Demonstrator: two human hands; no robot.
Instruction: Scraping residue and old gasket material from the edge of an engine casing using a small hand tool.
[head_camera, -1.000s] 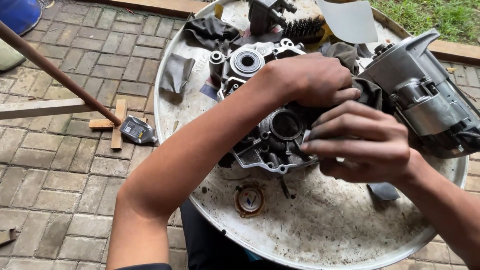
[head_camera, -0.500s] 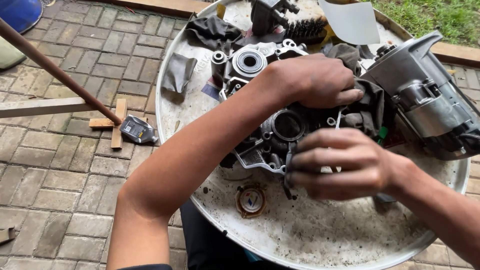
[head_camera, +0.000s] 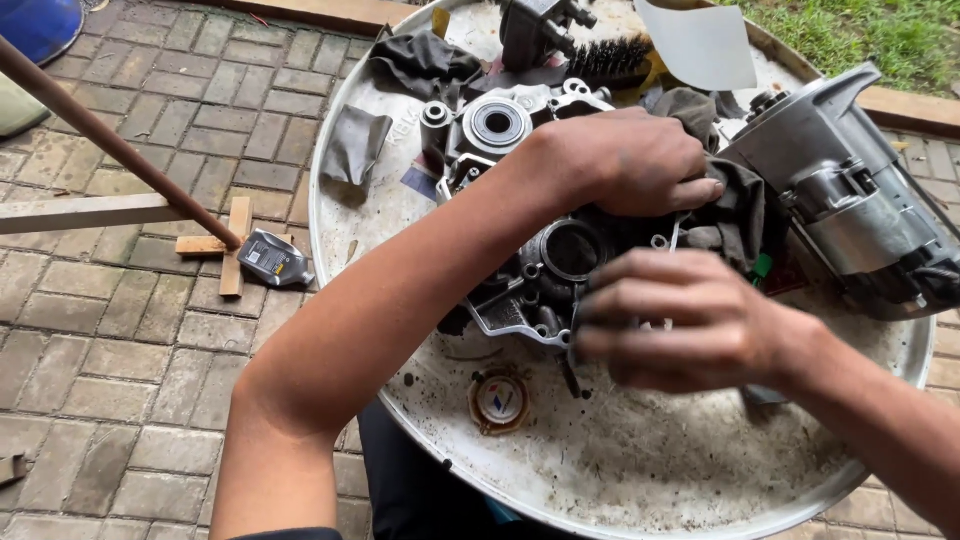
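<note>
Two bare hands work over one grey metal engine casing lying near the middle of a round, stained metal tray that serves as the bench. The left hand lies palm-down across the casing's far side, its fingers pressed together on a dark rag bunched against the casing. The right hand hovers over the casing's near edge with its fingers curled and held close; it is motion-blurred, and whether they pinch anything cannot be told. A second, larger casting, one silver finned engine block, sits at the tray's right edge, just beside the rag. On the far side of the tray are one bearing housing with a round dark-centred bearing, one black-bristled brush, two more dark cloths, and one pale sheet with a curved corner. One small round rusty cap bearing a white disc marked in red and blue lies on the near part of the tray, apart from the casing. Off the tray, on the brick paving, one small grey flat bottle with a rectangular label lies beside a wooden cross-piece, at the foot of one slanting brown pole.
</note>
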